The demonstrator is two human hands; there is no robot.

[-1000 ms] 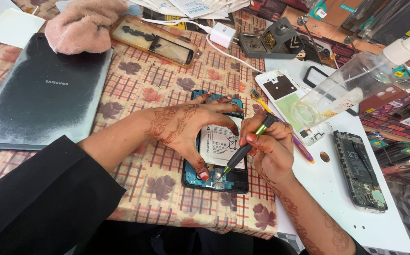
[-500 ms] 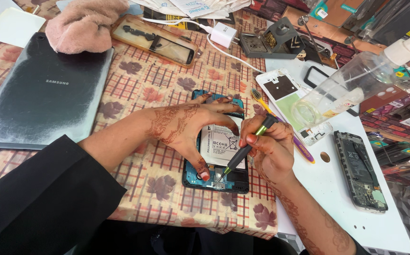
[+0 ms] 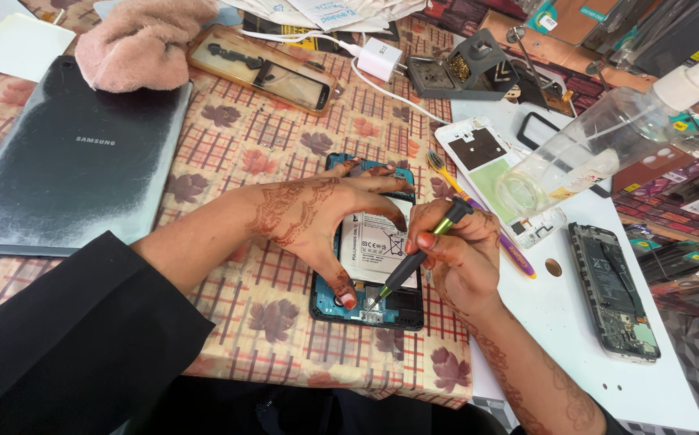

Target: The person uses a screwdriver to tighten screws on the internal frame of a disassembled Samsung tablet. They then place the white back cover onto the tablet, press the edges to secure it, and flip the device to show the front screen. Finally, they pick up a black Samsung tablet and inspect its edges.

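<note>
An opened phone (image 3: 382, 302) with a blue inner frame and a white battery (image 3: 378, 250) lies back-up on the patterned tablecloth. My left hand (image 3: 317, 221) lies over it, fingers spread, thumb pressing near its lower left and fingertips on its upper edge. My right hand (image 3: 458, 258) grips a black and green screwdriver (image 3: 418, 258), whose tip touches the phone's lower end near the charging board.
A dark tablet (image 3: 68, 161) lies at left with a pink cloth (image 3: 140, 40) above it. A second opened phone (image 3: 611, 290), a white phone frame (image 3: 486, 161), a clear spray bottle (image 3: 599, 145) and a toothbrush (image 3: 478, 213) lie on the white mat (image 3: 575, 354) at right. A charger (image 3: 378, 58) and soldering stand (image 3: 462, 68) sit behind.
</note>
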